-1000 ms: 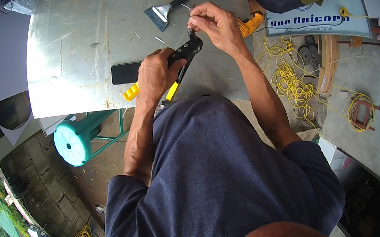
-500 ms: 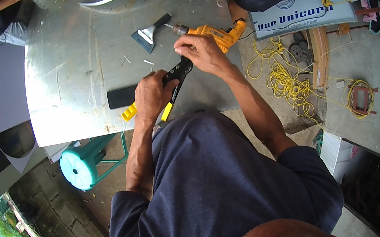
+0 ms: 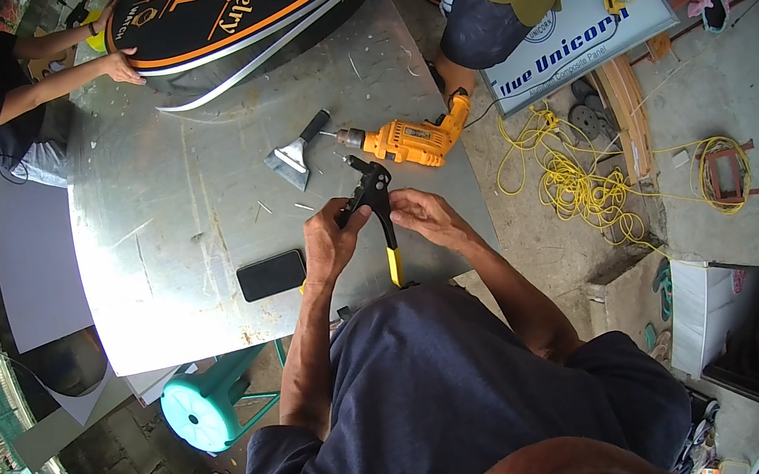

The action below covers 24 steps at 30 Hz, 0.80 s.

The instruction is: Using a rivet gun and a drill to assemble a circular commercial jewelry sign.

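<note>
Over the near edge of the metal table, my left hand (image 3: 328, 243) is closed around a black hand riveter (image 3: 373, 195) with yellow handle ends. The tool's head points away from me, and one handle hangs down towards my shirt. My right hand (image 3: 430, 219) is just right of the riveter, fingers loosely extended beside its handle; whether they touch it I cannot tell. Beyond the tool lies an orange corded drill (image 3: 413, 141), its bit pointing left. A scraper (image 3: 293, 158) with a black handle lies by the bit. A black phone (image 3: 272, 276) rests left of my left hand.
Two other people hold a large oval sign (image 3: 190, 27) at the table's far end. A curved metal strip (image 3: 268, 66) runs along it. Thin metal pins lie on the table (image 3: 187, 240). Yellow cord (image 3: 578, 182) tangles on the floor at right; a green stool (image 3: 199, 413) stands at left.
The riveter has turned so its head points away from me. My right hand has come off its end and down beside the handle. The view has tilted up, showing more of the sign.
</note>
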### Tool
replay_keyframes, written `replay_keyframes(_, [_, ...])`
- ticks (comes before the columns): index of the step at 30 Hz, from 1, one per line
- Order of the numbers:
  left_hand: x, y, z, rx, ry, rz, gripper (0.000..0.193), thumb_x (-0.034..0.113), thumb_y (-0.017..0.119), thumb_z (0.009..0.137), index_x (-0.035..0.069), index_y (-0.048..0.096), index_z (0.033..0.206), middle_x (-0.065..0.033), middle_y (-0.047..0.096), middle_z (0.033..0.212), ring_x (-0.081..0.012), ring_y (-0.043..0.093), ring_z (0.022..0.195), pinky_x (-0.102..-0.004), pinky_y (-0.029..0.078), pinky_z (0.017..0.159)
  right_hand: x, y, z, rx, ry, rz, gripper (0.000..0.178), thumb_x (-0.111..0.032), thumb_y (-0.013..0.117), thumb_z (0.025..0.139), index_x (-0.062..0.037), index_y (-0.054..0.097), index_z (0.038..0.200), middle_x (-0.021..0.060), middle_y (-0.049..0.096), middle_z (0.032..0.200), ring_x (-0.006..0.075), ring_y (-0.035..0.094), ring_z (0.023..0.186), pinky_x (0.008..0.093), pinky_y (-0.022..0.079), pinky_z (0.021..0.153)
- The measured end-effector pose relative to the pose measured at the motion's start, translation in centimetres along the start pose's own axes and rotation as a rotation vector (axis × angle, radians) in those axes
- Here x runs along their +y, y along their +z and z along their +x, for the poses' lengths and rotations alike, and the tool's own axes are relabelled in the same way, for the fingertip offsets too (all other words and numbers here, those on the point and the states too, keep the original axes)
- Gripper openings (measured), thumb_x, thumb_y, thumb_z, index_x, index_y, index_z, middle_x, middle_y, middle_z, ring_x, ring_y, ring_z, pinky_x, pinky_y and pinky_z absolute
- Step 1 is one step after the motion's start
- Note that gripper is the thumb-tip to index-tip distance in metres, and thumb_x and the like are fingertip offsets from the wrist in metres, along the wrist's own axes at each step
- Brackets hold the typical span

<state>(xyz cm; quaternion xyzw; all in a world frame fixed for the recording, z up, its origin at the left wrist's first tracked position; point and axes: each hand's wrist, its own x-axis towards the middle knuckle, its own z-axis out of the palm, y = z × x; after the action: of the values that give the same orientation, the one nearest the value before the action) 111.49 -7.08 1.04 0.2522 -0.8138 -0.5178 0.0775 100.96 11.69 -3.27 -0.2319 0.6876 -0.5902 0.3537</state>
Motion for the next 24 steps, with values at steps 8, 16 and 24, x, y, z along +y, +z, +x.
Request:
replay_keyframes(8, [-5.0,6.8,2.9,-0.202,-0.111,-0.084,0.037,0.033,0.069,0.088,-0.004,0.069,0.095,-0.0158,0.066,0.071,-0.0223,0.062,0.063,-0.0364,0.048,0.060,5.5,-1.1,-1.5,0.157,0.140,0.003,0.038,-0.013,0.063,0.096,0.0019,0.053,0.129,0.0092,0.069,0.097,0.0156,0.067,0.081,0.0299,0.054,0.076])
replay_keyframes(16, [-9.1,9.3,3.2,-0.433,-0.269,-0.245,0.035,0.033,0.062,0.093,-0.002,0.067,0.093,-0.0084,0.068,0.074,-0.0160,0.065,0.063,-0.0319,0.050,0.056,9.8,-2.4,-1.4,0.125,0.214,-0.086,0.034,-0.008,0.062,0.095,0.0058,0.056,0.125,0.0107,0.069,0.090,0.0162,0.067,0.076,0.0296,0.053,0.072])
replay_keyframes(24, [-10.4,8.6,1.8,-0.455,-0.287,-0.127,0.033,0.032,0.066,0.091,-0.001,0.067,0.094,-0.0087,0.071,0.076,-0.0143,0.068,0.065,-0.0302,0.054,0.057,10.2,-2.4,-1.0,0.039,0.355,-0.240,0.045,-0.013,0.066,0.092,0.0081,0.055,0.129,0.0137,0.071,0.092,0.0170,0.069,0.075,0.0315,0.054,0.071])
